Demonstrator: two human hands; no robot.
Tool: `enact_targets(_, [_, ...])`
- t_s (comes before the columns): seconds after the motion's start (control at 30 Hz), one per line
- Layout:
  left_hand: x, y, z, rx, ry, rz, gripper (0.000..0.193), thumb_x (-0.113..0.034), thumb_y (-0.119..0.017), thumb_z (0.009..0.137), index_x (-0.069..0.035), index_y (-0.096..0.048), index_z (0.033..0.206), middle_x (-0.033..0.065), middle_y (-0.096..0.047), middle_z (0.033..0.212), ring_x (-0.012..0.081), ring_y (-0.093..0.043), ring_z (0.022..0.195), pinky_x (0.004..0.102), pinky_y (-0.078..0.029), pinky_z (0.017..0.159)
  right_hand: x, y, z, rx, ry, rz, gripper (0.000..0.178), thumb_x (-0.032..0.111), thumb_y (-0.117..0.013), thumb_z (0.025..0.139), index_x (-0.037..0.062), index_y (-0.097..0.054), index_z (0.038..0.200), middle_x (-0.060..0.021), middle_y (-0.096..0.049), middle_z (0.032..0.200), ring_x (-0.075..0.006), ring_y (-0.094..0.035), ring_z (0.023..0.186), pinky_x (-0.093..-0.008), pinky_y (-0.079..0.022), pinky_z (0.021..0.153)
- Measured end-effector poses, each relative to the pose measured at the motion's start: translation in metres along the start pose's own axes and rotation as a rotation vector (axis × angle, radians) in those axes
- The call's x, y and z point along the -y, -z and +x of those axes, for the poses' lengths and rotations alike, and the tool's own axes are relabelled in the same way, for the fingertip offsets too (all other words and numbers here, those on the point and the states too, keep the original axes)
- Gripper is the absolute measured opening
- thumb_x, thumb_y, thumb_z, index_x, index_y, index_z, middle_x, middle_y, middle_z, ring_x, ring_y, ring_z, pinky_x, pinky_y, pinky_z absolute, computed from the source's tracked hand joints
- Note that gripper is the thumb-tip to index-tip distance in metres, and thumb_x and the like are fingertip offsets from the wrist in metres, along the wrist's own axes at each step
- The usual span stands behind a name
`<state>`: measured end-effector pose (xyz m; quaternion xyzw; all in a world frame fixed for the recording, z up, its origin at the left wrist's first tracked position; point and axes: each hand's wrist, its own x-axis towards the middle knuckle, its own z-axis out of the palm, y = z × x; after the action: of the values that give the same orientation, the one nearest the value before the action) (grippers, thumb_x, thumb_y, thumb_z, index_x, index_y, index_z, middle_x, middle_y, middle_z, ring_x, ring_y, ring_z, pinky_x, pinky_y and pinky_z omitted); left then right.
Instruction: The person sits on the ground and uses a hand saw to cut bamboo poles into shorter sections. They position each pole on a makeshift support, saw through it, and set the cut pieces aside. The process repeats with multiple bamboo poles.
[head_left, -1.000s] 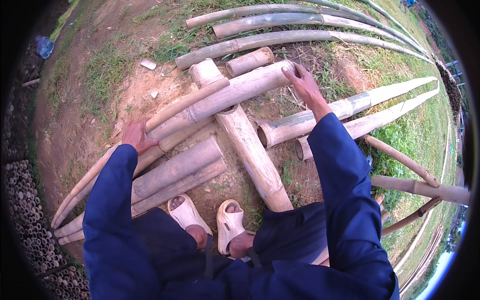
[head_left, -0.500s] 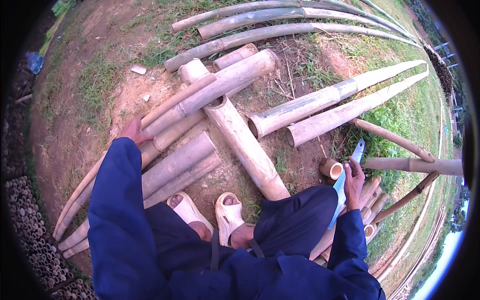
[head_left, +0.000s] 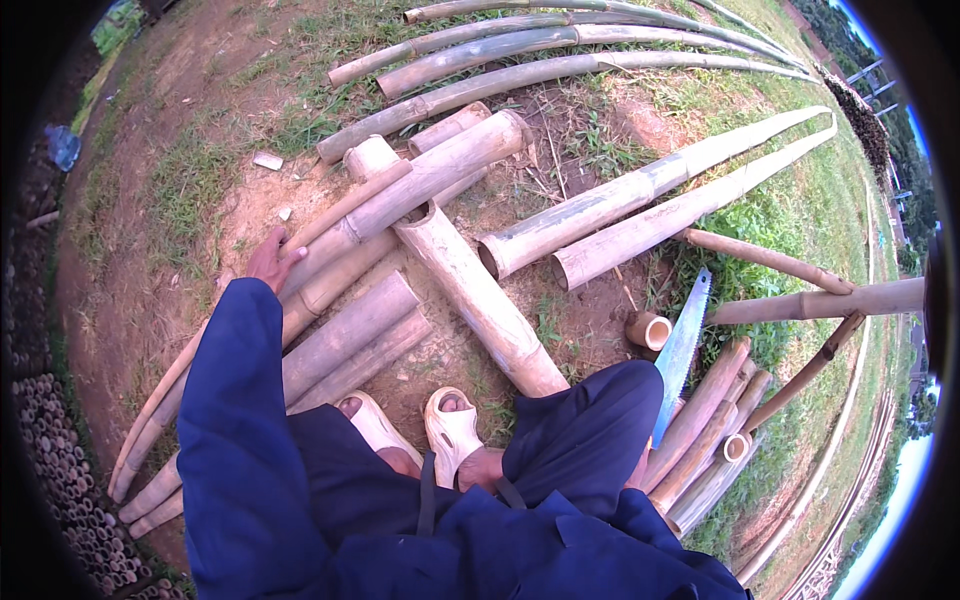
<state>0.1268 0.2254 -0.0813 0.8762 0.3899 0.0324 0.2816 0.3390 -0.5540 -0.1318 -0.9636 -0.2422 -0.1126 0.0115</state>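
Observation:
My left hand (head_left: 270, 262) is wrapped over a slim bamboo pole (head_left: 345, 205), with the thumb on its right side. This pole lies alongside a thicker bamboo pole (head_left: 430, 170), and both rest across a notched bamboo log (head_left: 490, 310) that runs toward my right knee. Beside that knee, a handsaw (head_left: 685, 340) points away from me, its toothed edge facing right. At its lower end is my right hand (head_left: 638, 474), mostly hidden behind the knee and sleeve; it appears closed on the saw's handle, which is out of sight.
Cut bamboo pieces (head_left: 700, 420) lie right of my knee, near a short bamboo cup (head_left: 650, 330). Two long poles (head_left: 640, 235) stretch to the far right. A bamboo frame (head_left: 800, 305) stands at right. More poles (head_left: 480, 95) lie at the back, and stacked bamboo (head_left: 70, 450) fills the left rim.
My right hand has shifted from the saw's blade down to its lower end behind my knee, and the blade is now uncovered. My left hand stays on the slim pole.

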Motion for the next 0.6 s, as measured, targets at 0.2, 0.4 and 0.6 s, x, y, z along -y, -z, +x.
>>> enact_targets(0.2, [-0.023, -0.002, -0.001, 0.036, 0.103, -0.016, 0.088, -0.043, -0.087, 0.082, -0.006, -0.042, 0.148, 0.0291, -0.063, 0.134, 0.044, -0.062, 0.125, 0.0473, -0.047, 0.109, 0.012, 0.005, -0.008, 0.037, -0.048, 0.061, 0.04, 0.015, -0.069, 0.093, 0.0009, -0.06, 0.129, -0.0189, -0.066, 0.099, -0.0437, -0.065, 0.09, -0.047, -0.053, 0.083])
enact_targets(0.4, [-0.049, 0.0, -0.002, 0.08, 0.158, 0.163, 0.113, -0.045, -0.097, 0.064, -0.005, -0.039, 0.152, 0.0288, -0.061, 0.14, 0.0455, -0.058, 0.133, 0.0493, -0.044, 0.114, -0.002, 0.037, 0.003, -0.004, -0.291, 0.355, 0.036, 0.015, -0.07, 0.094, 0.0008, -0.061, 0.126, -0.0186, -0.066, 0.095, -0.0414, -0.066, 0.088, -0.0464, -0.053, 0.082])
enact_targets(0.6, [-0.043, 0.0, 0.001, 0.08, 0.207, 0.171, 0.109, -0.042, -0.097, 0.065, -0.004, -0.042, 0.151, 0.0275, -0.061, 0.141, 0.0434, -0.058, 0.134, 0.0476, -0.044, 0.115, 0.015, 0.154, 0.049, -0.285, -0.355, 0.646, 0.024, 0.01, -0.068, 0.101, -0.0034, -0.066, 0.121, -0.0087, -0.07, 0.098, -0.0185, -0.065, 0.087, -0.0369, -0.054, 0.08])
